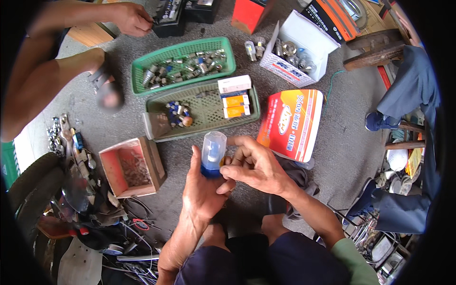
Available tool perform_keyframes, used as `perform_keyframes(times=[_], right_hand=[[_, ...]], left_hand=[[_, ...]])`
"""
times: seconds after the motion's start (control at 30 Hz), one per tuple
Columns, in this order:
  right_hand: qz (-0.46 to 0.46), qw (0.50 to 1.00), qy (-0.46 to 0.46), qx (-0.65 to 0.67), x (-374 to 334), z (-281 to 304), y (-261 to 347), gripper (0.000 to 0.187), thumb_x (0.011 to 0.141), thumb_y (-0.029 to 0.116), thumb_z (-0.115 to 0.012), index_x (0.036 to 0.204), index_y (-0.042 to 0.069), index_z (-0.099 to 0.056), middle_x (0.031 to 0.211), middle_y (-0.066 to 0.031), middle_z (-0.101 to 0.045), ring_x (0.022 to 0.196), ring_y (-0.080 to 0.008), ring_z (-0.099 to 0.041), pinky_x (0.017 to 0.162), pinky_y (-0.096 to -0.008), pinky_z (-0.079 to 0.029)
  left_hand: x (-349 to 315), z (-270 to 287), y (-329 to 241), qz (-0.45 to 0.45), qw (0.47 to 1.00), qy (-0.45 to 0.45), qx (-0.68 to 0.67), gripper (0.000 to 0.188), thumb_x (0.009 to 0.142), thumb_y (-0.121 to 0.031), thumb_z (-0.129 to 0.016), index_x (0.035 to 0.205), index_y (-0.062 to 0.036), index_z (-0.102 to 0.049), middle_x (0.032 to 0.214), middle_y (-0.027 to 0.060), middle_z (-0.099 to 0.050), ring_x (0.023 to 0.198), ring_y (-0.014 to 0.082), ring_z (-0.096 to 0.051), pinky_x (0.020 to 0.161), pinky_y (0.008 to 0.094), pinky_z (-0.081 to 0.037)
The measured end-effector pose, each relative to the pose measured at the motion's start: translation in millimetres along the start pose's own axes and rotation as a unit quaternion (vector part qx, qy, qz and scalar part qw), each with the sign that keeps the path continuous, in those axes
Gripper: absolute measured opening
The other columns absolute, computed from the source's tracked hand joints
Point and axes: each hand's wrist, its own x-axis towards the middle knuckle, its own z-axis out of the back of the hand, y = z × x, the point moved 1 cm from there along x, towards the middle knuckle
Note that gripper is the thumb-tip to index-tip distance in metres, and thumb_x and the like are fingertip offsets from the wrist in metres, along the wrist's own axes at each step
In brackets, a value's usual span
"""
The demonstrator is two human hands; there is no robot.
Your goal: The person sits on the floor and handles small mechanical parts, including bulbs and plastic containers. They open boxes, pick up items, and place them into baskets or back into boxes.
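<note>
My left hand (204, 192) is wrapped round a clear plastic case with a blue base (213, 148), holding it upright in front of me. A small white piece shows through its clear wall. Close against the case's right side, my right hand (251, 164) is closed in a pinch. A yellowish speck shows by those fingertips, too small to name. Just beyond the case lies a green basket (204, 132) with small bulbs (179, 114) at its left and little orange and white boxes (236, 100) at its right.
A brighter green basket (142, 90) of bulbs lies behind, beside a white carton (285, 71) of bulbs. An orange-red card (289, 126) lies right; an open box (137, 166) stands left. Scrap and cables (135, 247) fill the lower left. Another person's hand (133, 20) and others' legs are near.
</note>
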Motion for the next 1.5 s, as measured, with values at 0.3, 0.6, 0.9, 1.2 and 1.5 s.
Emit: perform_keyframes(times=[0.3, 0.6, 0.9, 1.2, 1.5], right_hand=[[-0.039, 0.992, -0.022, 0.121, -1, -6, 0, 0.039, 0.097, 0.018, -0.068, 0.123, -0.006, -0.054, 0.084, -0.0066, -0.070, 0.064, -0.0082, -0.063, 0.062, -0.0231, -0.051], [0.176, 0.965, -0.144, -0.133, -9, -6, 2, 0.071, 0.079, 0.031, -0.084, 0.133, -0.001, -0.051, 0.124, -0.0161, -0.061, 0.105, -0.0245, -0.063, 0.089, -0.0368, -0.051], [0.245, 0.942, -0.123, -0.192, -38, -46, -27, 0.063, 0.085, 0.034, -0.075, 0.130, 0.001, -0.047, 0.126, -0.0202, -0.055, 0.118, -0.0405, -0.053, 0.100, -0.0496, -0.042], [0.149, 0.866, -0.137, -0.457, -78, -7, -60, 0.058, 0.076, 0.025, -0.079, 0.125, 0.002, -0.059, 0.135, -0.0149, -0.052, 0.117, -0.0325, -0.055, 0.104, -0.0498, -0.042], [0.089, 0.902, -0.061, -0.419, -42, 26, -105, 0.056, 0.076, 0.007, -0.073, 0.128, 0.006, -0.050, 0.104, -0.0193, -0.060, 0.088, -0.0389, -0.065, 0.073, -0.0452, -0.055]], left_hand=[[4, 12, -4, 0.008, 0.994, 0.111, -0.006, 0.060, 0.094, -0.062, -0.057, 0.117, -0.0068, -0.061, 0.100, 0.0041, -0.063, 0.080, 0.0153, -0.054, 0.065, 0.0274, -0.041], [-6, 18, 9, 0.021, 0.986, 0.148, 0.079, 0.047, 0.097, -0.041, -0.063, 0.132, -0.0120, -0.055, 0.126, 0.0075, -0.062, 0.111, 0.0228, -0.060, 0.086, 0.0376, -0.051], [-25, 100, 6, -0.091, 0.984, 0.061, 0.138, 0.074, 0.091, -0.064, -0.060, 0.140, -0.0092, -0.049, 0.129, 0.0121, -0.060, 0.119, 0.0308, -0.059, 0.099, 0.0466, -0.052], [-1, 73, -1, -0.066, 0.995, 0.071, -0.008, 0.059, 0.100, -0.047, -0.057, 0.134, -0.0001, -0.053, 0.117, 0.0165, -0.063, 0.100, 0.0274, -0.058, 0.087, 0.0398, -0.050], [20, 72, -3, -0.068, 0.993, 0.045, 0.081, 0.059, 0.094, -0.049, -0.064, 0.133, -0.0061, -0.054, 0.120, 0.0131, -0.064, 0.101, 0.0261, -0.060, 0.068, 0.0337, -0.045]])
